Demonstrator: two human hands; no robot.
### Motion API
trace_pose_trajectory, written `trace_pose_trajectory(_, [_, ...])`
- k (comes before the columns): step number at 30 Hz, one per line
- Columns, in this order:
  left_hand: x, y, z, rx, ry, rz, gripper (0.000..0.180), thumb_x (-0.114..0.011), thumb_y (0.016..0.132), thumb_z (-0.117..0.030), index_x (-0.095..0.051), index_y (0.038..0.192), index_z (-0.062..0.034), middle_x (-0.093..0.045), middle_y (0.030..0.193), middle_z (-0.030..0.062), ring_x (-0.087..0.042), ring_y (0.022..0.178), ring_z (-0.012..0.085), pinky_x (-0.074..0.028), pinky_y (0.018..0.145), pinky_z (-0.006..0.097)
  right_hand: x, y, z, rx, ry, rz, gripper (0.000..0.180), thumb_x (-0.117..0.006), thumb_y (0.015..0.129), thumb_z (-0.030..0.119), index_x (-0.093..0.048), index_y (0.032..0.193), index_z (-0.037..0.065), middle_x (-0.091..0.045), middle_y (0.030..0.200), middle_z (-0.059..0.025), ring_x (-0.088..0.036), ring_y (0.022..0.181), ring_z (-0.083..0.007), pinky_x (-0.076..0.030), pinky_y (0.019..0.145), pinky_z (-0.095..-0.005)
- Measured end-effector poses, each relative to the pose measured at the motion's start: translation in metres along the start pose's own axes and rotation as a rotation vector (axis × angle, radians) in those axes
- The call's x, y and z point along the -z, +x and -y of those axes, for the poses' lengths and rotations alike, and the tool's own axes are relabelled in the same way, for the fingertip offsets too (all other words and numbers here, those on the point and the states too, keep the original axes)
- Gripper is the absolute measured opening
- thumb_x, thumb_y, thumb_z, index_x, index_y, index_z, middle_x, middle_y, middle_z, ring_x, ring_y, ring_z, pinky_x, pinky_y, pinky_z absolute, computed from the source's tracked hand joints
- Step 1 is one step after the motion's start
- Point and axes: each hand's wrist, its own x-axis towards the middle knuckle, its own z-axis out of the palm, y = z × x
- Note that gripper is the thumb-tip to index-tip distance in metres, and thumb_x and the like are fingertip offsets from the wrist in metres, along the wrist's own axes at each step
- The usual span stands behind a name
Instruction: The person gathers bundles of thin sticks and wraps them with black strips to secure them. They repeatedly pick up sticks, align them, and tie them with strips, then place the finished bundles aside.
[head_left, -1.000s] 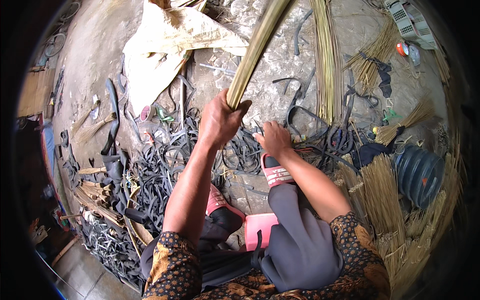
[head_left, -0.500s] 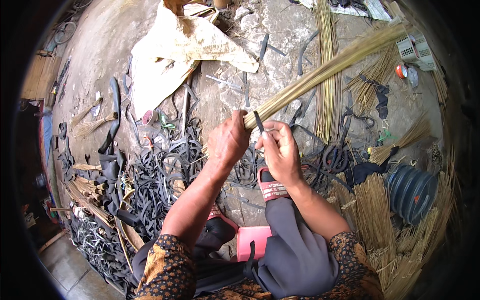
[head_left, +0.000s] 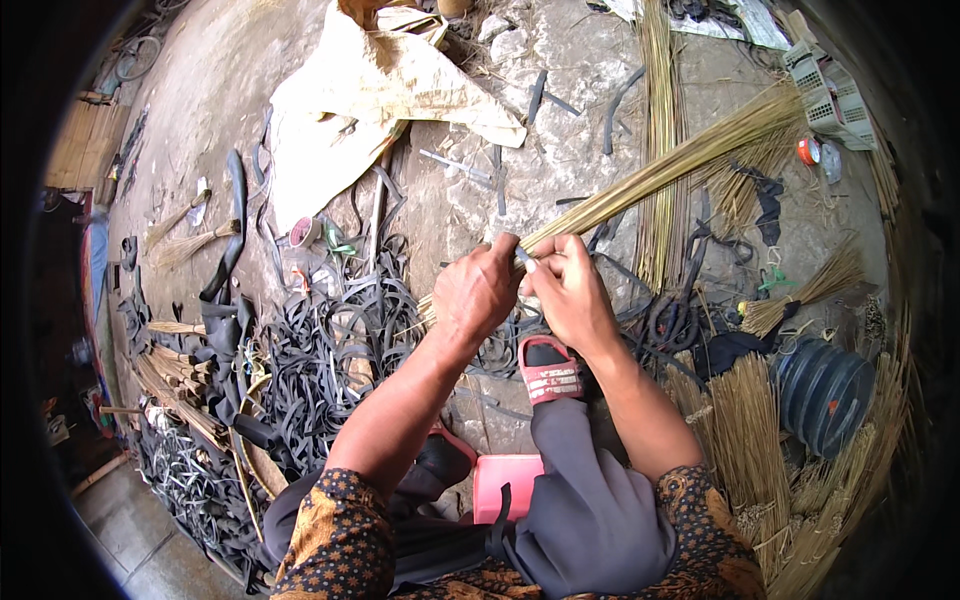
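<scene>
Less dark strip [head_left: 522, 255] visible now

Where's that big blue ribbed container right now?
In the head view, the blue ribbed container is near the right rim, below and to the right of the person's right hand, just right of a straw bundle.

The floor [head_left: 190, 100] was rough and uneven, of grey-brown colour, with paler worn patches toward the top. At the lower left there was smooth grey paving [head_left: 130, 525] with straight joints. A yellow-brown panel [head_left: 78, 150] was at the left edge, beside a dark recess [head_left: 62, 290]. Light fell brightest on the upper part.
</scene>
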Motion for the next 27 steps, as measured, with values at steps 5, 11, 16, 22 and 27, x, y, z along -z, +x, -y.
trace_pose_trajectory(5, [0.029, 0.004, 0.004, 0.040, -0.214, 0.136, 0.031, -0.077, 0.092, -0.031, -0.069, 0.111, -0.0086, -0.073, 0.081, 0.0217, -0.074, 0.079, 0.0414, -0.056, 0.071, 0.051, 0.036, -0.043, -0.022, -0.046, -0.211, 0.201, 0.018, -0.056, 0.109, 0.015, -0.060, 0.117, -0.001, -0.076, 0.095, -0.0159, -0.073, 0.087, -0.0197, -0.055, 0.076, -0.0318])
trace_pose_trajectory(11, [0.047, -0.025, -0.005, -0.080, -0.729, 0.607, 0.021, -0.084, 0.091, -0.017, -0.068, 0.097, -0.0049, -0.065, 0.081, -0.0018, -0.060, 0.075, 0.0086, -0.051, 0.068, 0.030, 0.050, -0.022, -0.051, 0.303, -0.672, 0.157, 0.008, -0.066, 0.100, 0.011, -0.063, 0.104, 0.005, -0.075, 0.089, -0.0125, -0.076, 0.075, -0.0299, -0.058, 0.062, -0.0405])
trace_pose_trajectory(16, [0.045, -0.024, -0.006, -0.020, -1.013, 1.197, 0.029, -0.083, 0.094, -0.031, -0.071, 0.106, -0.0072, -0.061, 0.075, -0.0043, -0.056, 0.062, 0.0073, -0.047, 0.055, 0.026, 0.041, 0.002, -0.032, 0.735, -0.406, 0.227, 0.017, -0.073, 0.094, 0.014, -0.066, 0.107, 0.004, -0.069, 0.088, -0.0105, -0.072, 0.072, -0.0264, -0.056, 0.062, -0.0360])
trace_pose_trajectory(22, [0.017, -0.012, -0.002, -0.062, -0.380, 0.397, 0.042, -0.079, 0.093, -0.032, -0.061, 0.117, -0.0036, -0.073, 0.088, 0.0255, -0.074, 0.085, 0.0444, -0.056, 0.075, 0.054, 0.038, -0.015, 0.030, 0.011, -0.934, 0.134, 0.021, -0.062, 0.102, 0.017, -0.072, 0.116, 0.005, -0.071, 0.111, -0.0255, -0.070, 0.102, -0.0430, -0.058, 0.087, -0.0439])
trace_pose_trajectory(27, [-0.018, -0.017, -0.010, 0.068, -0.078, 0.259, 0.028, -0.061, 0.101, -0.033, -0.058, 0.112, -0.0075, -0.073, 0.088, 0.0256, -0.072, 0.084, 0.0487, -0.057, 0.072, 0.059, 0.018, -0.007, 0.048, -0.066, -0.698, 0.022, 0.031, -0.063, 0.102, 0.032, -0.075, 0.112, 0.005, -0.073, 0.089, -0.0257, -0.074, 0.085, -0.0430, -0.058, 0.075, -0.0499])
